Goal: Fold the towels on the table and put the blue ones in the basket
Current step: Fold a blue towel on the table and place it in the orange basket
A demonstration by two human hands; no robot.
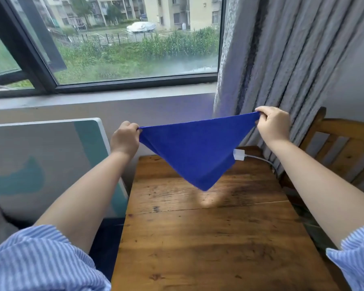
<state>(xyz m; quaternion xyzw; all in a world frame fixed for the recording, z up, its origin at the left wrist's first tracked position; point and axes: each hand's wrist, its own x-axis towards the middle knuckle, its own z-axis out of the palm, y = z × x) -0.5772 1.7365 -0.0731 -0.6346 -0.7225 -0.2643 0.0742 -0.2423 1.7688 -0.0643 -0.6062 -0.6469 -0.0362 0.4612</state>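
A blue towel [194, 148] hangs in the air above the far end of the wooden table [208, 238]. It is stretched between two corners and droops to a point below. My left hand [124, 139] pinches its left corner. My right hand [273, 124] pinches its right corner, held a little higher. Both arms reach forward over the table. No basket and no other towel shows in this view.
A white charger block [239, 154] with a cable lies at the table's far right. A wooden chair [340, 148] stands to the right, a grey curtain [292, 59] behind it. A white and teal panel [51, 160] leans at the left under the window [124, 38].
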